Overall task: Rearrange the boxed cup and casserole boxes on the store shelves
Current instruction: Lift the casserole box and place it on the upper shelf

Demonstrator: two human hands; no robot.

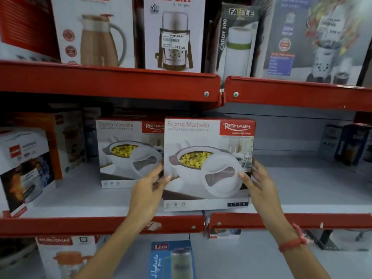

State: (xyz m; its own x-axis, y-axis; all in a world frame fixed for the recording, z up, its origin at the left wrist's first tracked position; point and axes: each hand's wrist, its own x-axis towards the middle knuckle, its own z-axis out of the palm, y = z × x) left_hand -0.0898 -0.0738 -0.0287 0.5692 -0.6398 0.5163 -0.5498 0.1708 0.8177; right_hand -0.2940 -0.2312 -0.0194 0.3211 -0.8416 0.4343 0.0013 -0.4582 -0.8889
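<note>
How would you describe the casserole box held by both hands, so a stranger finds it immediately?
Look at the middle red shelf. Two identical Rishabh casserole boxes stand there; the held box is the right, nearer one, overlapping its twin, with a hand on each side edge.

- I have one view only, from the head camera, so nothing overlaps with a second one.
- It faces the red store shelves (108,83) head-on, tipped slightly downward.
- It sits close: my forearms enter from the bottom edge, and wide-angle bending shows at the sides.
</note>
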